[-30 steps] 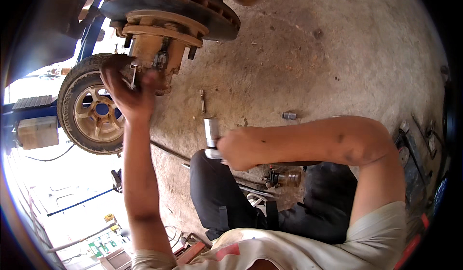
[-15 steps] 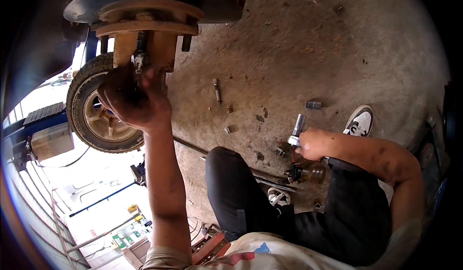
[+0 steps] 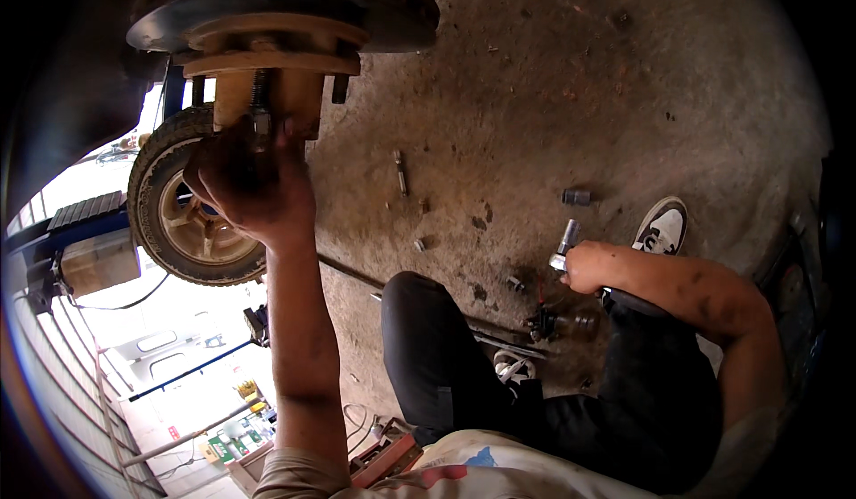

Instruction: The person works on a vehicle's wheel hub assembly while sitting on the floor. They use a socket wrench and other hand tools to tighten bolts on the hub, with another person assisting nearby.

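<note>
At the upper left, a threaded stud (image 3: 259,89) points down from the rusty hub (image 3: 285,64) under a dark brake disc (image 3: 294,17). My left hand (image 3: 254,182) is raised to it, fingers closed round a metal nut (image 3: 261,124) at the stud's lower end; the fingertips are in shadow. Over my right knee, my right hand (image 3: 590,267) grips a ratchet wrench (image 3: 560,261) with a long shiny socket (image 3: 571,231) on its head. Most of the wrench's handle is hidden by the hand.
A wheel (image 3: 201,205) stands behind my left forearm. On the concrete floor lie a thin metal rod (image 3: 401,173), a dark socket (image 3: 576,197), small metal pieces, a long bar (image 3: 352,272) and a power tool (image 3: 566,324) beside my right leg. A red metal box (image 3: 388,459) is low down.
My right hand and the ratchet wrench have shifted slightly right and down, with the socket turned a little. My left hand stays on the nut, and the view has shifted slightly.
</note>
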### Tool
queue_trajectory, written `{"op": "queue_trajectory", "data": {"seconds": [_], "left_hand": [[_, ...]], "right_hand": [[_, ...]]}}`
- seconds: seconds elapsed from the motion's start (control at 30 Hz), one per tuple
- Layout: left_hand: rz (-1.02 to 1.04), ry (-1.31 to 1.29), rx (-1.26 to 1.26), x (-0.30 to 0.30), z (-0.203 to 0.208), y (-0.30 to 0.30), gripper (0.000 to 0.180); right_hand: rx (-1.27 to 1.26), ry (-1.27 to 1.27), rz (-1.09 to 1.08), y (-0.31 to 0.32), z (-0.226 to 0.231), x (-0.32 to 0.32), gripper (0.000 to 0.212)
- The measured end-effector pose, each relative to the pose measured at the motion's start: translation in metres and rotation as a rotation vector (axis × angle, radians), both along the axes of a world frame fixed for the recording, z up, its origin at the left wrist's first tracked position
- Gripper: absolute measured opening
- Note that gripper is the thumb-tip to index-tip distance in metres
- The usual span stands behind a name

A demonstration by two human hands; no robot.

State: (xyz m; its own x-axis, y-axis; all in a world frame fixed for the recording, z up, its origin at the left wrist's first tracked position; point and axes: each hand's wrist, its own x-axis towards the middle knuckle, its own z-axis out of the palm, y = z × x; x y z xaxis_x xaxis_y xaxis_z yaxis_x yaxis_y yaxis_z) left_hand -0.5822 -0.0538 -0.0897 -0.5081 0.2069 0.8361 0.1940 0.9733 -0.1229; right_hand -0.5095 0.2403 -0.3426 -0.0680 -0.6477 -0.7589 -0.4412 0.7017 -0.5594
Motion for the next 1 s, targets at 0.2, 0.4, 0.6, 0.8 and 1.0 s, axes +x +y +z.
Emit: {"op": "queue_trajectory", "data": {"seconds": [0.2, 0.4, 0.6, 0.8, 1.0], "left_hand": [[0.07, 0.003, -0.065, 0.002, 0.001, -0.003, 0.024], [0.083, 0.002, -0.008, 0.001, -0.002, -0.012, 0.043], [-0.068, 0.059, 0.036, 0.002, -0.005, -0.018, 0.036], [-0.145, -0.005, 0.227, 0.012, -0.008, -0.023, 0.03], [-0.173, 0.004, 0.646, 0.08, -0.041, 0.032, 0.034]], "right_hand": [[-0.013, 0.047, 0.006, -0.004, -0.003, 0.003, 0.037], [-0.018, 0.023, 0.015, -0.003, -0.013, 0.005, 0.039], [-0.02, 0.022, -0.013, -0.004, -0.009, 0.002, 0.042], [-0.036, 0.077, 0.014, -0.004, -0.012, 0.003, 0.04], [-0.024, 0.04, -0.023, 0.0, -0.009, -0.001, 0.04]]}}
